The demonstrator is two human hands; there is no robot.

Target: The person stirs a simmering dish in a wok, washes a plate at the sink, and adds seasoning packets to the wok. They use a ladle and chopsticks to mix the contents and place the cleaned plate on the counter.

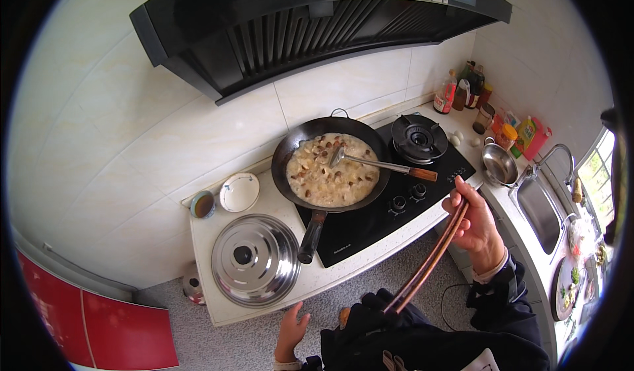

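Long wooden chopsticks [428,262] are held in my right hand [475,222], their tips pointing down towards my dark clothing. My left hand [292,329] is low in front of the counter, fingers apart and holding nothing. Nearest to it on the worktop lies a shiny metal pot lid [256,277] with a black knob. On the left burner sits a dark wok [283,165] with a black handle towards me. Pale broth with brown mushroom-like pieces [317,183] fills its bottom. A metal spatula [376,163] rests in the wok, its wooden handle end sticking out over the hob.
Left of the wok stand a white bowl [239,193] and a cup of brown liquid [204,205]. The right burner [419,136] has a bare pan support. Sauce bottles [446,92], a steel pot [498,164] and the sink [540,217] are rightward. A range hood [317,39] overhangs.
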